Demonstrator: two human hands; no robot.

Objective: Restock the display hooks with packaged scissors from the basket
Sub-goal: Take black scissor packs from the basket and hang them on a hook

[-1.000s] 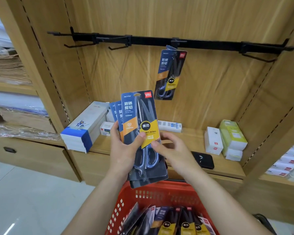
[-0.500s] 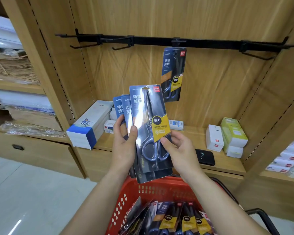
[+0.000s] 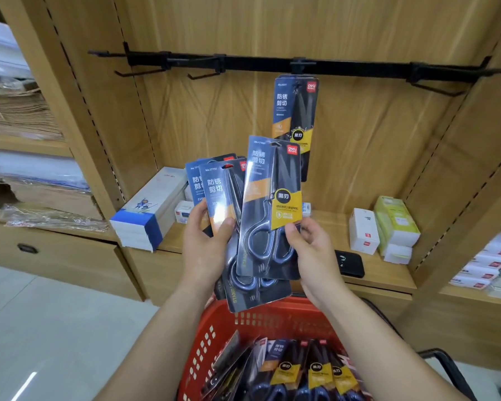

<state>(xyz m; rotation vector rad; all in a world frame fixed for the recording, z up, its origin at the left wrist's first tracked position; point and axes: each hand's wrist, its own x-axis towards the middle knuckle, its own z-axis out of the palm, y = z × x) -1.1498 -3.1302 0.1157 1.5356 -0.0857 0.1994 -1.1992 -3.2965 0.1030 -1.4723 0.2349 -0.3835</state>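
Head cam: right hand (image 3: 313,250) pinches one scissors pack (image 3: 272,204) at its lower part, thumb in front, upright & just below the hung pack (image 3: 295,111) on the black hook rail (image 3: 359,66). Beside it, left hand (image 3: 206,250) grips a fanned stack of packs (image 3: 217,195), thumb across the front. More packs (image 3: 315,371) lie in the red basket (image 3: 211,340) below.

Scissors pack (image 3: 272,209) upright, fanned packs (image 3: 217,195) beside, hung pack (image 3: 295,111) above, basket (image 3: 289,309) below
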